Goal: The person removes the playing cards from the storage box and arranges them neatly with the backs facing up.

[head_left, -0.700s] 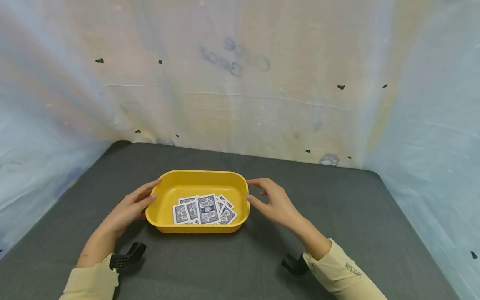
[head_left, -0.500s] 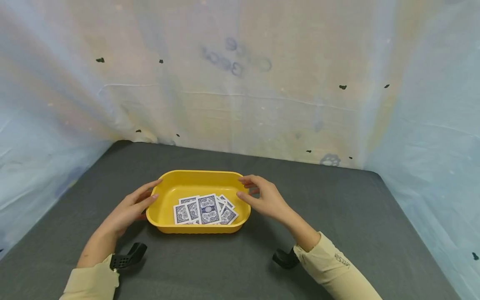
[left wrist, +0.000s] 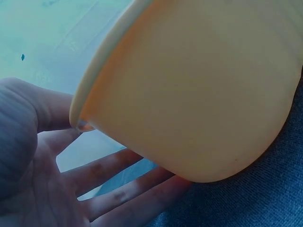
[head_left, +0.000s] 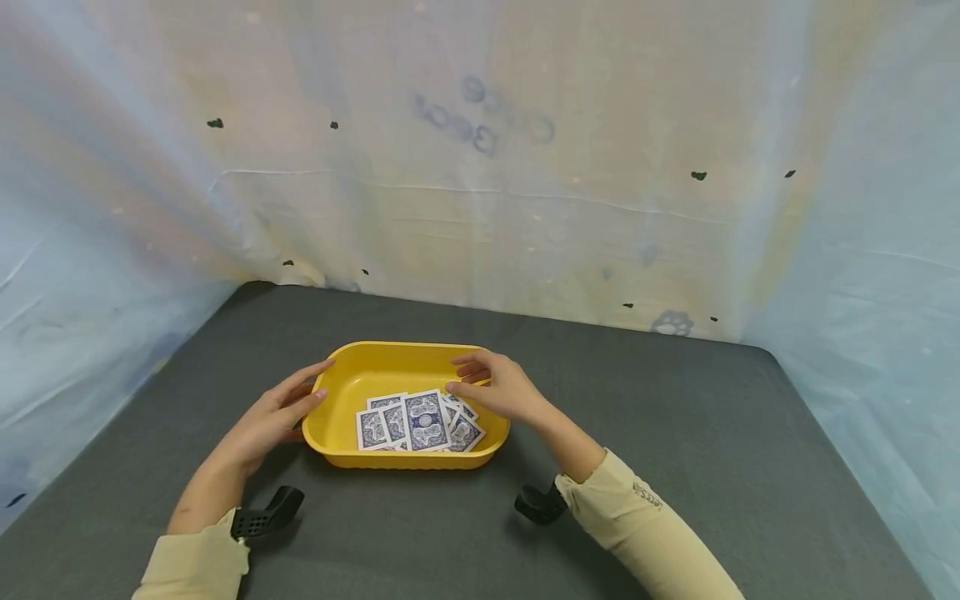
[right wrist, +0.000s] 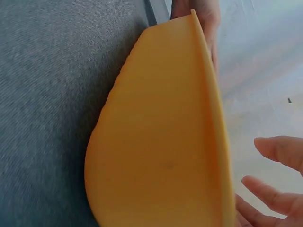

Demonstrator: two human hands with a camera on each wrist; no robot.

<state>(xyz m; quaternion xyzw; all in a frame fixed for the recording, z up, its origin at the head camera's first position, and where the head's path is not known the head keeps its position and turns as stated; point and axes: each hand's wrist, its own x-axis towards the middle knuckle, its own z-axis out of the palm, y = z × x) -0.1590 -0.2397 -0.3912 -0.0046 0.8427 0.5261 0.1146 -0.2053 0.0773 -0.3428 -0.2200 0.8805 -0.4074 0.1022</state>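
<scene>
Several playing cards lie overlapping, patterned blue-and-white backs up, in a yellow tray on the dark table. At the tray's left end my left hand rests against the wall, its thumb and forefinger at the rim. In the left wrist view the spread, fairly straight fingers of the left hand reach along the tray's outer wall. My right hand hangs over the tray's right end, above the cards, with loosely bent fingers and nothing held. Fingers of the right hand show beyond the rim in the right wrist view.
The dark cloth-covered table extends around the tray on all sides. A pale, printed sheet hangs at the back and along both sides. A black wrist device sits at the left cuff, another at the right.
My right hand has moved left from beside the tray's right rim to over its inside. The left hand keeps its place at the left end. The cards and tray look unmoved; the view shifted slightly.
</scene>
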